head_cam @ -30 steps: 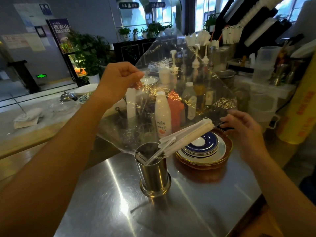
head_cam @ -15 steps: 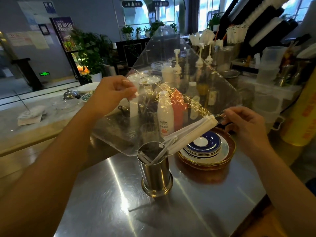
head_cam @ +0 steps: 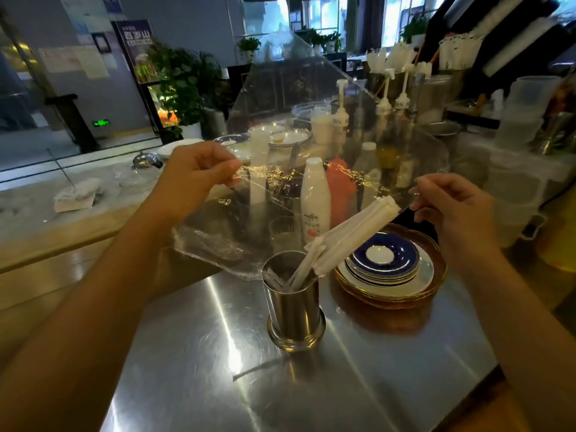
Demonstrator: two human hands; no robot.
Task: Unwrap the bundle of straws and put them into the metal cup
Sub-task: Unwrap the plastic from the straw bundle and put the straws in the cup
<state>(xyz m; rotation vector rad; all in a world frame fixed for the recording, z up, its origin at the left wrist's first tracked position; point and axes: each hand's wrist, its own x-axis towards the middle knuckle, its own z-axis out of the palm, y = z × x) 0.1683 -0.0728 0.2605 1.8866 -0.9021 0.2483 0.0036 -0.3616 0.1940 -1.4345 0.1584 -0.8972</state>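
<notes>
A large clear plastic wrap (head_cam: 311, 126) is stretched between my two hands above the counter. My left hand (head_cam: 193, 179) pinches its left edge, and my right hand (head_cam: 452, 207) pinches its right edge. A bundle of white paper-wrapped straws (head_cam: 352, 235) lies slanted on the wrap, lower ends dipping toward the metal cup (head_cam: 294, 310). One or two straws stand inside the cup. The cup stands upright on the steel counter (head_cam: 218, 353), below and between my hands.
A stack of blue and white saucers (head_cam: 405, 272) on a brown plate sits right of the cup. Behind the wrap stand a white bottle (head_cam: 314, 198), a red bottle (head_cam: 339, 185), pump bottles and plates. Plastic containers (head_cam: 517, 169) fill the far right.
My left hand has come down and the wrap has lowered with it. The straw bundle has slid down the wrap toward the cup's mouth. My right hand holds about the same place.
</notes>
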